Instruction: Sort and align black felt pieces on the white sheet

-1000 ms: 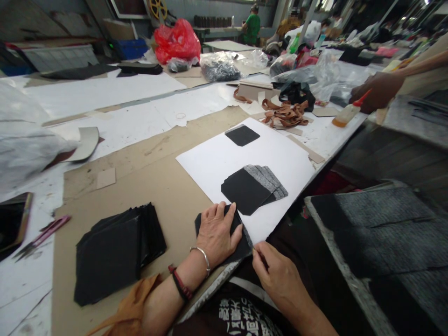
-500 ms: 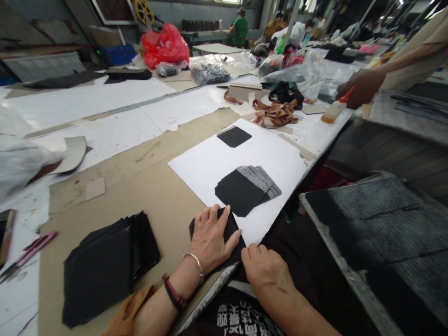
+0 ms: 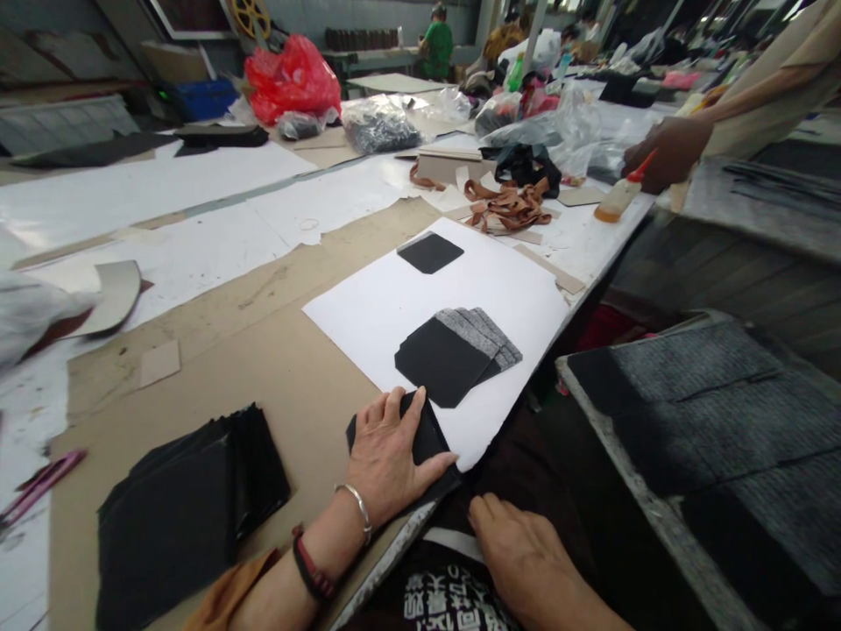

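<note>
Head view: the left hand (image 3: 387,456) lies flat with spread fingers on a black piece (image 3: 428,436) at the near edge of the desk (image 3: 216,254). The right hand (image 3: 522,552) is curled just beside it; whether it holds anything cannot be told. Black-and-grey pieces (image 3: 447,359) overlap on white paper (image 3: 348,314) beyond.

A silver bangle (image 3: 360,503) and red-black bracelet (image 3: 307,565) are worn.
</note>
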The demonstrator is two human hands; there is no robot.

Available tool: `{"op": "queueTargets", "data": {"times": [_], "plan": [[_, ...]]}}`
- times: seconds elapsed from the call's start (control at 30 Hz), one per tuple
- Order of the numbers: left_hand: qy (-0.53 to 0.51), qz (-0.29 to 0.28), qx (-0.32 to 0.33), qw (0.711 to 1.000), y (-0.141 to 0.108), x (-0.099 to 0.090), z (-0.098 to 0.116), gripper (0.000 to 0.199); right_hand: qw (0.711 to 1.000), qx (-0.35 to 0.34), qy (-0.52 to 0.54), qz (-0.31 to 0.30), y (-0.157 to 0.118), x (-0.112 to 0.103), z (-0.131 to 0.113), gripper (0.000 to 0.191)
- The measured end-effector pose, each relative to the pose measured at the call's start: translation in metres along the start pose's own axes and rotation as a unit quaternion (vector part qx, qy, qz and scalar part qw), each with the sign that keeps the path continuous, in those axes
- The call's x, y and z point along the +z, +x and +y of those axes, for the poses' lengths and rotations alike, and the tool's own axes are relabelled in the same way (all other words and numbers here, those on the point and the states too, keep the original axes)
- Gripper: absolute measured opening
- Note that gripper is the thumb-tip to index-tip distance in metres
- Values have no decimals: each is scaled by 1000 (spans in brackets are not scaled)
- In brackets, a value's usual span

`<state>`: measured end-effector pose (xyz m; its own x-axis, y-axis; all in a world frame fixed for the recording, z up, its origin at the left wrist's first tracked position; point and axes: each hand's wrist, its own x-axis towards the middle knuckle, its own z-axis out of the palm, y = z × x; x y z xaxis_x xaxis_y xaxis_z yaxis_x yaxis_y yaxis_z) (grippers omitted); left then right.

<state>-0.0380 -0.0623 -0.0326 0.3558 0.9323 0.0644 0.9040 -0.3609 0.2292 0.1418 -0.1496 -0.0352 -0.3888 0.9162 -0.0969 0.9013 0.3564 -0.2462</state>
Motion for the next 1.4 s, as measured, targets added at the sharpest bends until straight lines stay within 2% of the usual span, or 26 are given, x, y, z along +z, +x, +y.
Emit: {"op": "queueTargets", "data": {"times": [0.07, 0.1, 0.13, 0.2, 0.27, 0.3, 0.37, 0.43, 0.53, 0.6, 0.7, 0.83, 0.93, 1.13, 1.4], "plan": [[-1, -1, 2, 1000, 1, 0, 0, 81, 985, 85, 147, -34, -2, -2, 6, 22], [0, -3, 2, 1000, 1, 0, 0, 81, 962, 120, 240, -52, 0, -2, 7, 25], [1, -5, 1, 1000, 1, 0, 0, 81, 926, 151, 339, -68, 3, -2, 7, 30], [5, -9, -2, 1000, 2, 0, 0, 81, 832, 206, 508, -85, 12, 1, 3, 38], [9, -10, -1, 1000, 1, -1, 0, 80, 749, 253, 606, -86, 20, 4, -3, 49], [10, -9, -1, 1000, 1, -1, 0, 80, 722, 271, 631, -83, 24, 5, -6, 54], [9, -6, 0, 1000, 0, -1, -1, 79, 694, 289, 655, -74, 28, 6, -11, 61], [6, -2, 1, 1000, 0, 0, -1, 79, 687, 294, 661, -71, 30, 7, -13, 62], [2, 3, 1, 1000, 1, 1, -1, 80, 696, 291, 653, -67, 31, 10, -13, 59], [1, 7, 2, 1000, 1, 1, -1, 80, 722, 275, 632, -56, 30, 11, -12, 55], [6, 15, 8, 1000, 1, 1, 0, 78, 785, 233, 573, -32, 29, 12, -10, 45], [6, 32, 10, 999, 1, 1, 2, 71, 892, 173, 417, 26, 28, 11, -8, 36], [-6, 44, -8, 999, 3, 1, 3, 62, 934, 127, 328, 62, 27, 13, -6, 33], [-31, 70, -45, 996, 13, 0, 3, 36, 959, 64, 250, 116, 25, 18, -3, 32], [-29, 128, -54, 990, 27, 4, -1, 16, 961, 40, 237, 140, 26, 18, -2, 32]]}}
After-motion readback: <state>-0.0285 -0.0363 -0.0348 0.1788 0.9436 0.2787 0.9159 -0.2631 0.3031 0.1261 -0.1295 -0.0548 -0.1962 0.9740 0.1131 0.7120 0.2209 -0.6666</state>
